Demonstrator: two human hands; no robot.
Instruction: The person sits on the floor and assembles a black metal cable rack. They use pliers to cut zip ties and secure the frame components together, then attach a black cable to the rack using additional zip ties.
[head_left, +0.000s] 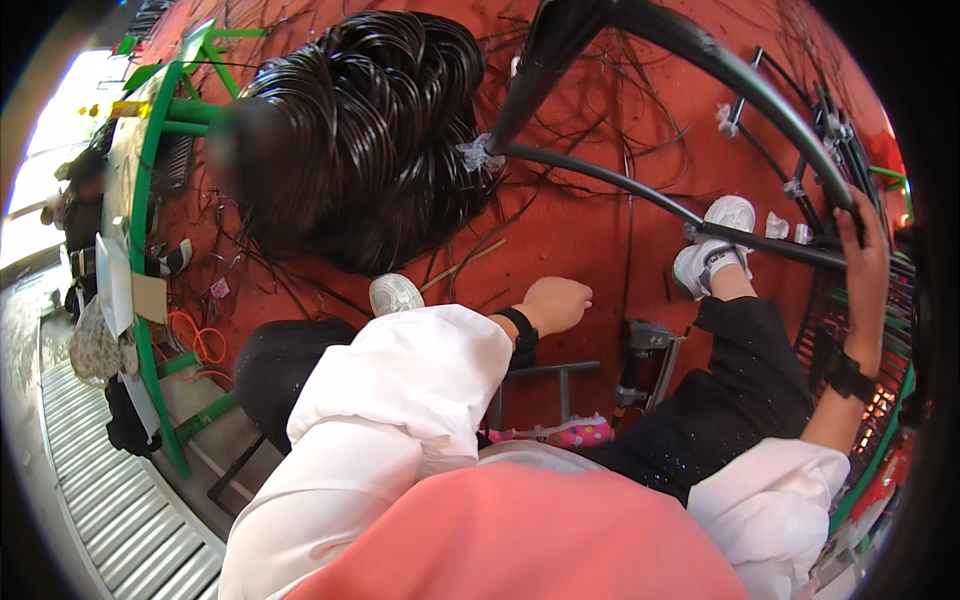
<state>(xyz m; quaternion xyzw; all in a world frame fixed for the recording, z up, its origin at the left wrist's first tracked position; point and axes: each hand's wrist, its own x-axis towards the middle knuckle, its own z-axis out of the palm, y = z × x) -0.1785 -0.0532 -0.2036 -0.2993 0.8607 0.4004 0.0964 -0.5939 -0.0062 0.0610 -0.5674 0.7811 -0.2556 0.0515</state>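
Note:
My right hand (866, 240), with a dark band at the wrist, grips a curved black tubular metal frame (731, 67) on the right. The frame rises in front of me. Its lower tube crosses towards my white shoe, and clear plastic wrap (480, 154) covers one corner. My left hand (555, 304) is curled above the red floor, left of the lower tube; its fingers are mostly hidden, so what it may hold does not show. Below it lies a pneumatic stapler (646, 337). Ahead to the left sits a big bundle of glossy dark brown plastic strips (375, 127).
Loose strips litter the red floor (570, 232). More black frames (780, 142) stand at the right. A green metal stand (141, 225) and a roller conveyor (120, 480) run along the left, where a person (84, 202) is partly visible. A pink dotted cushion (562, 433) lies between my legs.

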